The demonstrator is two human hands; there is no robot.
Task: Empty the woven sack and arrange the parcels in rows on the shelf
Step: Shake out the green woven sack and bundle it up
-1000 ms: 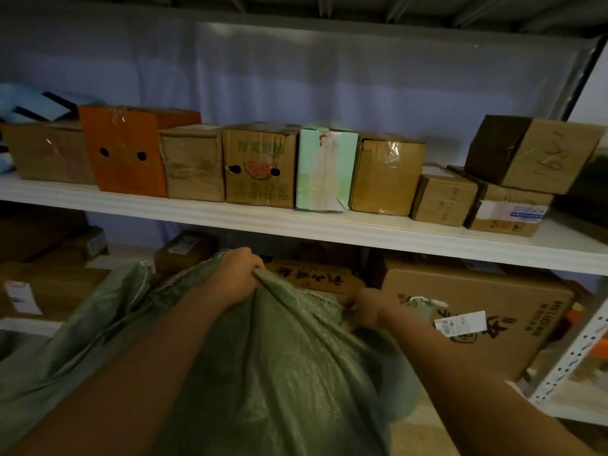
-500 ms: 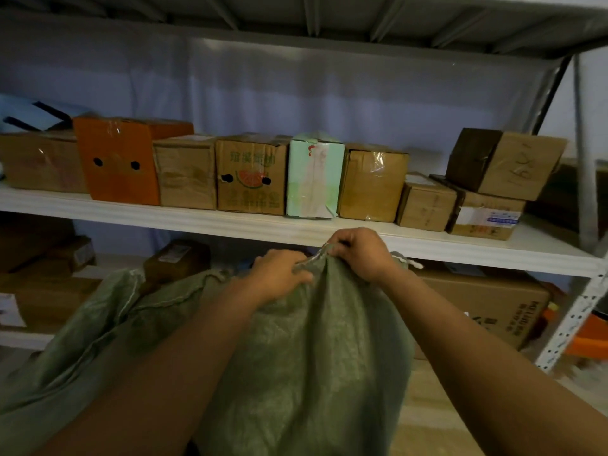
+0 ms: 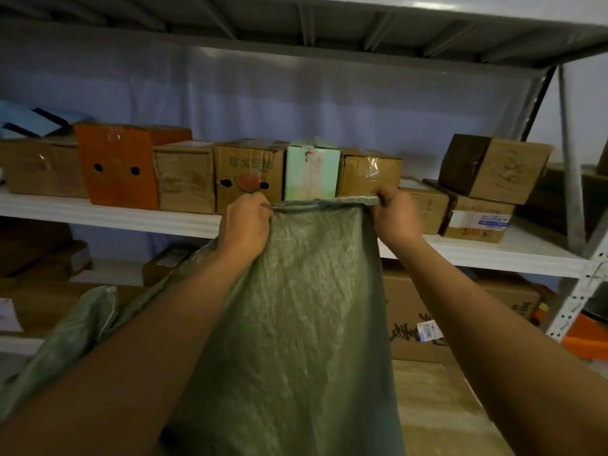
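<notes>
A green woven sack (image 3: 302, 324) hangs flat in front of me, its top edge stretched level with the shelf. My left hand (image 3: 245, 222) grips the sack's top left corner and my right hand (image 3: 396, 213) grips the top right corner. The white shelf (image 3: 108, 213) carries a row of parcels: a brown box (image 3: 39, 169), an orange box (image 3: 118, 166), a plain carton (image 3: 186, 177), a watermelon-print carton (image 3: 246, 174), a pale green box (image 3: 311, 169), a taped carton (image 3: 370, 171). Two stacked cartons (image 3: 493, 166) sit at the right end.
An upper shelf (image 3: 329, 24) runs overhead. A grey upright post (image 3: 572, 179) stands at the right. Below the shelf sit a large printed carton (image 3: 411, 324) and several other boxes (image 3: 42, 261). Something orange (image 3: 589, 337) lies at the far right.
Both hands have lifted the sack's top edge from below the shelf up to shelf height and moved apart, pulling the edge taut.
</notes>
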